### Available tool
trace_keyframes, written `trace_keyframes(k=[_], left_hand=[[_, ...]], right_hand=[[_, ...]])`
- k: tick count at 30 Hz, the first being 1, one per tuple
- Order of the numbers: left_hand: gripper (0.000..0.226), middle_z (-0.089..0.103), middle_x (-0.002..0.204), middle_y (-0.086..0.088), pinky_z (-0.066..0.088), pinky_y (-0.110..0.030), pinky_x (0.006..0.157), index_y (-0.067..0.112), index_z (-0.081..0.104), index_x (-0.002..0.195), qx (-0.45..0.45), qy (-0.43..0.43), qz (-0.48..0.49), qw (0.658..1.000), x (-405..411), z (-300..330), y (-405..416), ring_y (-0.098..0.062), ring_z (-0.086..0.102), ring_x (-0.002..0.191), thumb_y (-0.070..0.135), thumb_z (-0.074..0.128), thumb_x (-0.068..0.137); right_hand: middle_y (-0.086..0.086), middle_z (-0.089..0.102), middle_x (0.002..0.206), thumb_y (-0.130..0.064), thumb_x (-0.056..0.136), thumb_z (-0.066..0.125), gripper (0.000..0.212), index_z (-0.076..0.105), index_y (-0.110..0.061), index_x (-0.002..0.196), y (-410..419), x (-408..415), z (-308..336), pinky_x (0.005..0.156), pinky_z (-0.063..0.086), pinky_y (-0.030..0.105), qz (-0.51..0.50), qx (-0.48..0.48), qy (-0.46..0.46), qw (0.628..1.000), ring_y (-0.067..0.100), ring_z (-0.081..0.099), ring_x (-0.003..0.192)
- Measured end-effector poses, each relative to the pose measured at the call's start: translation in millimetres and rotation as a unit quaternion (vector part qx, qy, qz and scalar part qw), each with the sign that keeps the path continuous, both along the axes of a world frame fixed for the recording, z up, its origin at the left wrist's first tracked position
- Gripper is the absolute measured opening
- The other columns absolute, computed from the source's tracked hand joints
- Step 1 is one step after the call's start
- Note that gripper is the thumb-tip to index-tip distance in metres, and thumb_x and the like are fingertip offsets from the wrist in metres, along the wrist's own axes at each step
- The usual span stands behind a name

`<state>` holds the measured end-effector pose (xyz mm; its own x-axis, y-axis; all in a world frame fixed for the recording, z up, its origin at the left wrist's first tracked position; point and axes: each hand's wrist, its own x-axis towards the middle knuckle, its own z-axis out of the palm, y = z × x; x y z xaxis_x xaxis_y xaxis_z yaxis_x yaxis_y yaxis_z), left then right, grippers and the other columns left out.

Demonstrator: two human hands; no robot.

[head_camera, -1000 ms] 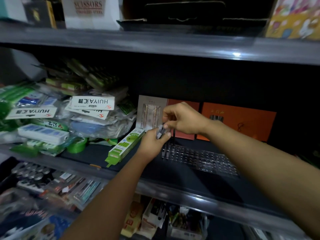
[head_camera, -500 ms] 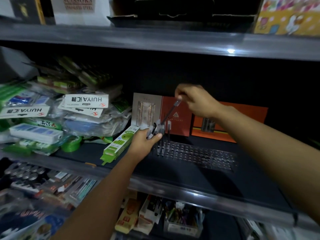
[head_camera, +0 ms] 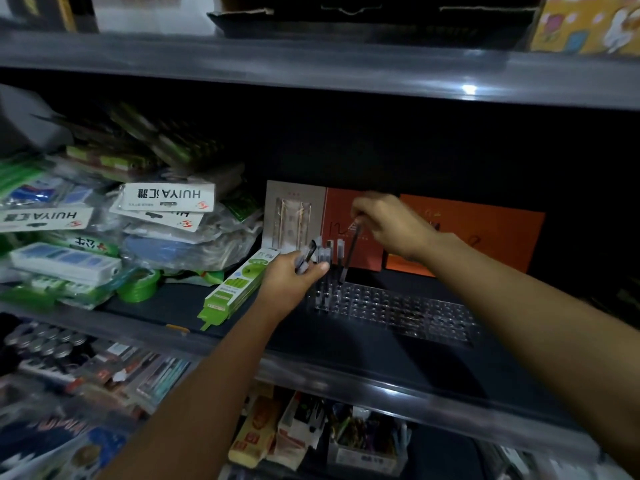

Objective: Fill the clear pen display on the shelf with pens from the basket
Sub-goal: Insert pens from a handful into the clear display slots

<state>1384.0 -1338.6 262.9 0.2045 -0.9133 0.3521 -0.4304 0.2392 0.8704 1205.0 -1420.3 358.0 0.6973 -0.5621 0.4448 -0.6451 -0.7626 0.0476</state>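
The clear pen display [head_camera: 398, 306] lies flat on the dark middle shelf, its grid of holes mostly unfilled. A few pens [head_camera: 329, 258] stand upright in its left end. My right hand [head_camera: 388, 226] pinches the top of a dark pen [head_camera: 349, 254] and holds it tilted, its tip just above the display's left holes. My left hand [head_camera: 294, 275] grips a small bundle of pens [head_camera: 306, 256] right beside the display's left edge. The basket is not in view.
Orange and grey boxes [head_camera: 467, 230] lean against the back wall behind the display. A green pack [head_camera: 239, 289] lies left of my left hand, beside a heap of bagged stationery [head_camera: 104, 230]. A shelf edge [head_camera: 346, 379] runs below, another shelf above.
My right hand has drawn one pen from the bundle, lifted it, and now lowers it toward the display's left holes. My left hand has stayed by the display with the remaining pens.
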Motion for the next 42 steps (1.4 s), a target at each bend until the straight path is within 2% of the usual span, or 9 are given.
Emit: trace_keyframes(k=[4,12,18,22,26,30,34,38,42], left_hand=[[0.030,0.041,0.053,0.008,0.030,-0.011,0.043,0.020,0.045,0.065,0.004,-0.028,-0.015,0.999,2.3,-2.7,-3.4,0.000,0.038,0.041,0.022,0.065,0.087],[0.027,0.038,0.055,0.006,0.029,-0.013,0.045,0.020,0.045,0.069,-0.006,-0.036,-0.009,0.999,8.3,-6.1,-7.8,-0.001,0.038,0.044,0.017,0.057,0.092],[0.018,0.066,0.089,-0.023,0.043,-0.029,0.072,0.009,0.063,0.090,-0.002,0.007,-0.027,1.000,9.7,-9.8,-8.1,-0.024,0.058,0.079,0.021,0.050,0.096],[0.018,0.065,0.096,-0.028,0.043,-0.029,0.072,0.017,0.066,0.088,0.003,0.011,-0.020,1.000,11.6,-9.9,-10.2,-0.024,0.058,0.081,0.023,0.050,0.096],[0.018,0.068,0.088,-0.011,0.043,-0.017,0.069,0.013,0.066,0.091,0.004,0.016,-0.016,1.000,12.9,-8.7,-9.4,-0.018,0.061,0.085,0.020,0.050,0.096],[0.018,0.069,0.090,-0.011,0.044,-0.024,0.071,0.016,0.066,0.091,0.001,0.007,-0.018,1.000,13.8,-9.3,-9.0,-0.017,0.061,0.084,0.020,0.050,0.096],[0.020,0.058,0.065,0.008,0.036,-0.011,0.054,0.010,0.067,0.096,-0.001,0.013,-0.034,0.999,12.6,-7.8,-7.9,0.006,0.053,0.057,0.019,0.050,0.097],[0.019,0.050,0.053,0.014,0.035,-0.012,0.049,0.007,0.065,0.098,0.003,0.027,-0.067,0.997,8.7,-4.0,-3.7,0.006,0.047,0.047,0.017,0.049,0.097],[0.016,0.049,0.052,0.011,0.037,-0.010,0.048,0.006,0.063,0.097,-0.011,0.024,-0.088,0.996,2.2,1.5,2.4,0.004,0.047,0.047,0.014,0.049,0.097]], right_hand=[[0.005,0.055,0.097,0.005,0.088,0.052,0.015,0.056,-0.007,0.098,-3.2,7.8,-14.7,0.070,0.044,0.032,0.008,-0.002,0.013,1.000,0.024,0.059,0.090],[0.003,0.054,0.096,0.000,0.092,0.052,0.011,0.059,-0.007,0.097,-8.3,18.2,-26.5,0.069,0.043,0.031,0.006,0.022,0.038,0.999,0.021,0.057,0.087],[-0.001,0.055,0.085,0.004,0.087,0.055,0.018,0.051,-0.012,0.094,-7.9,26.8,-32.4,0.065,0.046,0.034,-0.007,0.067,0.024,0.997,0.020,0.058,0.079],[-0.001,0.059,0.081,0.001,0.087,0.060,0.014,0.052,-0.011,0.084,-9.6,30.6,-28.2,0.066,0.049,0.035,-0.005,0.090,0.021,0.996,0.020,0.062,0.078],[0.002,0.064,0.084,-0.001,0.088,0.058,0.009,0.057,-0.009,0.084,-9.5,32.5,-34.8,0.069,0.051,0.037,-0.008,0.111,0.043,0.993,0.020,0.063,0.080],[-0.002,0.062,0.081,-0.003,0.089,0.058,0.008,0.058,-0.010,0.086,-10.3,31.5,-35.1,0.069,0.049,0.036,-0.004,0.115,0.040,0.993,0.018,0.062,0.080],[0.002,0.062,0.097,-0.011,0.090,0.061,0.009,0.058,-0.013,0.098,-10.0,27.6,-28.9,0.074,0.052,0.041,0.003,0.066,0.035,0.997,0.022,0.061,0.088],[-0.005,0.060,0.098,-0.016,0.090,0.064,0.021,0.062,-0.012,0.110,5.9,29.6,-6.8,0.073,0.044,0.026,0.060,0.078,-0.036,0.995,0.015,0.059,0.091],[-0.015,0.060,0.090,-0.019,0.087,0.069,0.026,0.067,-0.015,0.112,26.6,35.1,11.5,0.070,0.038,0.004,0.113,0.146,-0.032,0.982,-0.014,0.054,0.080]])
